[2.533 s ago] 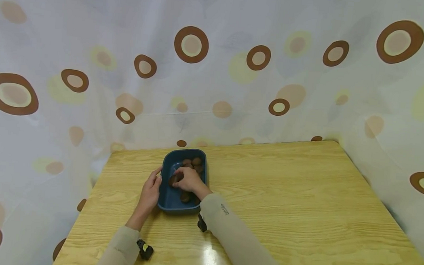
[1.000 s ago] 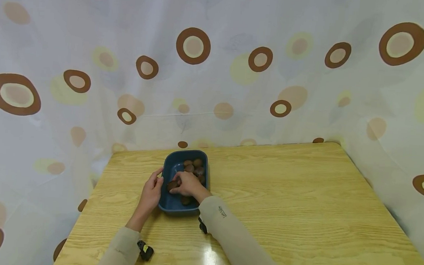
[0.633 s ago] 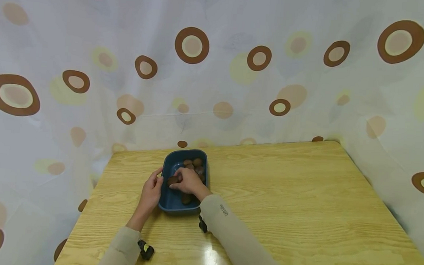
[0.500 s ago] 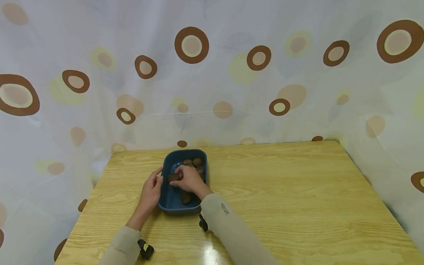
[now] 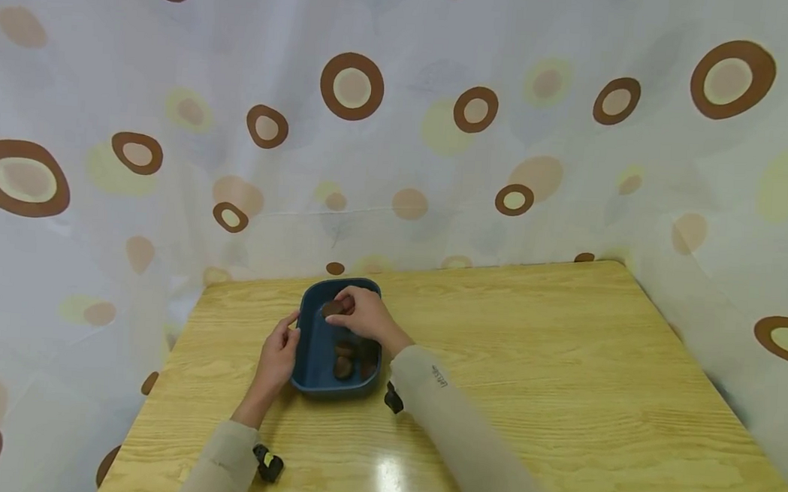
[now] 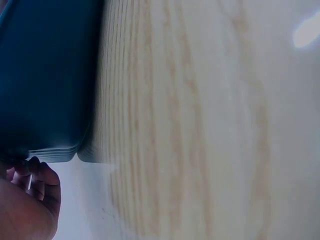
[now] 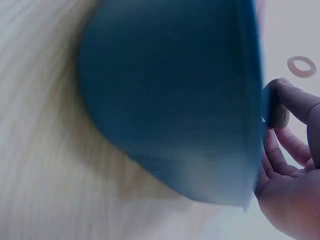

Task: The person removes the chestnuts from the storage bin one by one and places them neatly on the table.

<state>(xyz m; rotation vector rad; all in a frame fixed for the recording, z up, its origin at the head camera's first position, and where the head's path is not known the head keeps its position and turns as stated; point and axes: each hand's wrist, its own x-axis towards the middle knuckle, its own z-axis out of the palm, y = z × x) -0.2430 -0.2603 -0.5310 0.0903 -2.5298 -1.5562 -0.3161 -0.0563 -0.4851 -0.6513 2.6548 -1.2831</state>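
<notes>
A deep blue rectangular box (image 5: 319, 362) stands on the table with several brown rounded pieces (image 5: 343, 368) inside. My left hand (image 5: 277, 355) rests against its left side, fingers relaxed at the outer wall. The left wrist view shows these fingers (image 6: 50, 187) near the box's corner. Over the far half of the box, my right hand (image 5: 369, 316) pinches one brown oval piece (image 5: 332, 309) between thumb and fingers. In the right wrist view that piece shows a rough, matte skin above the rim; its kind is not clear. The right hand hides the far right inside of the box.
The box stands near the far left corner of a wood-grain table (image 5: 528, 375). A patterned curtain (image 5: 399, 156) hangs behind and on both sides. A small black camera (image 5: 268, 464) sits on the left wrist, another (image 5: 394, 399) on the right.
My right hand has moved away from me and slightly right, carrying the brown piece toward the box's far end. Pieces nearer me now show more. The left hand has stayed put.
</notes>
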